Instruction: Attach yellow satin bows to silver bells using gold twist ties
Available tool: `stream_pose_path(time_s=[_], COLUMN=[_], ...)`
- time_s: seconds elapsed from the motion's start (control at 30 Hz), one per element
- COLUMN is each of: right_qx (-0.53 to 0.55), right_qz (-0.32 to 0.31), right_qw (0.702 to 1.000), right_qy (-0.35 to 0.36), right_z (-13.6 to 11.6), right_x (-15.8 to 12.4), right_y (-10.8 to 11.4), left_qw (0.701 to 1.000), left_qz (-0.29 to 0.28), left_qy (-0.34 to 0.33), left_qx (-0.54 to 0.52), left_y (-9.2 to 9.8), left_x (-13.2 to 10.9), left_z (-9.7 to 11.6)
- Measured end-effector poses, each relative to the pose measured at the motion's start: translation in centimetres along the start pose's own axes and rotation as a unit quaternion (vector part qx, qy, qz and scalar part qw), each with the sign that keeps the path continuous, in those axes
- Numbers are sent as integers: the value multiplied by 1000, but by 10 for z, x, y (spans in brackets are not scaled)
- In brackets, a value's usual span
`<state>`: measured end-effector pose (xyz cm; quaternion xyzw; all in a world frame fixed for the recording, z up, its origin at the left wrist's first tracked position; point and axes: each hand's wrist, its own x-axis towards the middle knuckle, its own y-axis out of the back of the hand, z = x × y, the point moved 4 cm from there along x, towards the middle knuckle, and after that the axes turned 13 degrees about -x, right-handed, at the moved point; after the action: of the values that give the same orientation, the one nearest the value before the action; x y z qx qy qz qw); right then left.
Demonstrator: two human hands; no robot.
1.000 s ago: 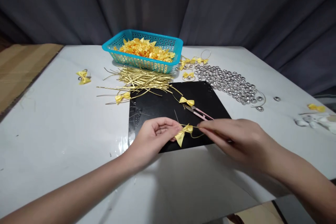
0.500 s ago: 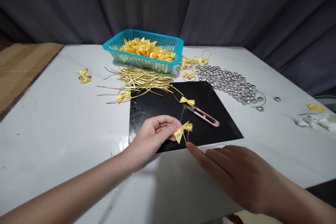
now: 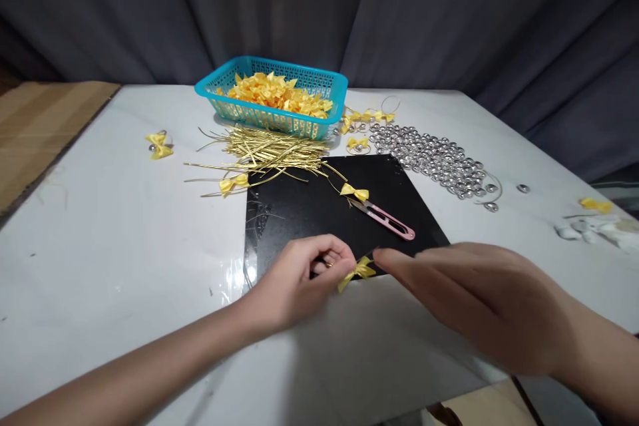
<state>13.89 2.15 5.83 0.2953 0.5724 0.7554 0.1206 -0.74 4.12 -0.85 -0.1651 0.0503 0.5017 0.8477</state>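
My left hand pinches a yellow ribbon bow between thumb and fingers, over the near edge of the black mat. My right hand, smeared a little by motion, is closed just to the right of the bow. Its thumb and forefinger hold the end of a thin gold tie that runs out from the bow. Beyond the hands, pink-handled thread snips lie on the mat. Another yellow bow touches the tips of the snips.
A blue basket of yellow bows stands at the back, with a heap of gold ties before it. Silver beads spread out at the right. Finished-looking bows with beads lie left and back. A white object sits far right.
Both hands have come nearer to me and slightly right with the bow. My right hand has risen beside it, and the tie now points right rather than down.
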Motion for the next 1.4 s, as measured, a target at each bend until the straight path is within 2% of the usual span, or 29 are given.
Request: stream_pose_path(time_s=[0.17, 0.27, 0.37, 0.47, 0.57, 0.63, 0.77, 0.9, 1.03, 1.13, 1.17, 1.2, 1.3, 1.33, 1.37, 1.4], right_qx=[13, 63, 54, 18, 10, 14, -42, -60, -47, 85, 162, 242, 406, 433, 454, 471], right_qz=[7, 29, 42, 43, -1, -6, 36, 26, -26, -91, -102, -104, -55, -33, -15, -1], right_qw=[999, 993, 990, 990, 993, 997, 997, 994, 996, 992, 978, 950, 815, 772, 742, 725], right_qy=[-31, -96, -127, -133, -119, -72, 46, 83, 74, -26, -87, -166, -411, -464, -493, -503], right_z=[22, 36, 40, 31, 13, -2, -25, -32, -32, -26, -22, -17, -3, -1, 1, 2], right_x=[18, 19, 8, -7, -15, -14, -2, 8, 10, 12, 12, 12, 6, 3, 2, 3], right_y=[-20, -30, -32, -28, -24, -21, -17, -26, -36, -39, -40, -42, -50, -53, -56, -58], left_qw=[997, 1000, 998, 994, 991, 990, 990, 990, 990, 992, 993, 993, 993, 993, 993, 993], left_qz=[-11, 5, 43, 78, 92, 91, 90, 88, 90, 82, 79, 78, 82, 83, 81, 79], left_qy=[-30, -10, -12, -21, -20, -20, -22, -23, -21, -36, -42, -46, -51, -51, -51, -51], left_qx=[70, 23, -42, -75, -95, -103, -107, -106, -107, -91, -83, -75, -69, -72, -74, -76], left_y=[-2, 1, 7, 12, 12, 12, 11, 11, 13, 12, 11, 10, 10, 10, 10, 10], left_x=[-1, 1, 3, 3, 3, 3, 2, 2, 2, 2, 2, 2, 3, 4, 4, 4], left_z=[1, -1, -1, 0, 0, 1, 3, 3, 1, 0, 0, 0, 0, -1, -1, -1])
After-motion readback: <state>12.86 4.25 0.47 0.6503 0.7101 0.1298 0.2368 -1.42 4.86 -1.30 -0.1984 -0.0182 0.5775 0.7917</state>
